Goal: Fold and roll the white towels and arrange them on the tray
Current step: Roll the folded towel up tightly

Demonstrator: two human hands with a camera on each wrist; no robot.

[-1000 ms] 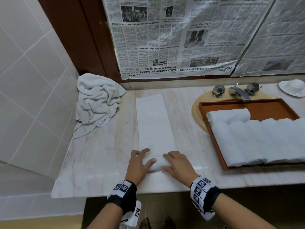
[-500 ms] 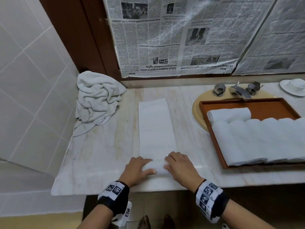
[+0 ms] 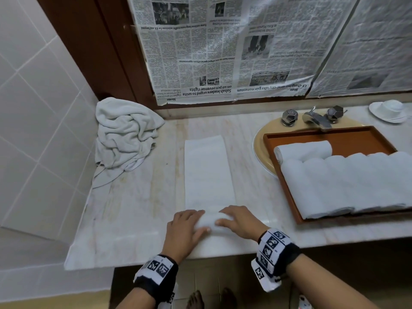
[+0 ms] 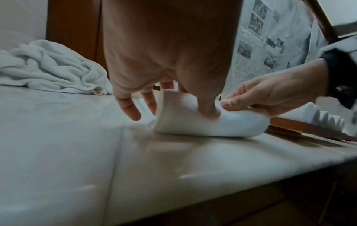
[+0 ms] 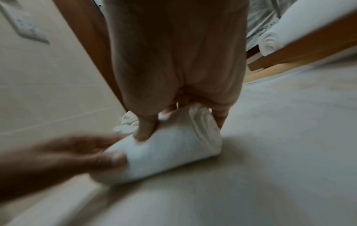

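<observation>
Both hands, left [image 3: 186,228] and right [image 3: 239,221], grip the folded towel's [image 3: 207,172] rolled near end on the worktop [image 3: 133,208].

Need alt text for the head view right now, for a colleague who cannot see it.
Both hands, left hand and right hand, curl around the rolled near end of a folded white towel lying lengthwise on a marble counter. To the right, a brown tray over the sink holds rolled towels; a crumpled towel sits far left.
</observation>
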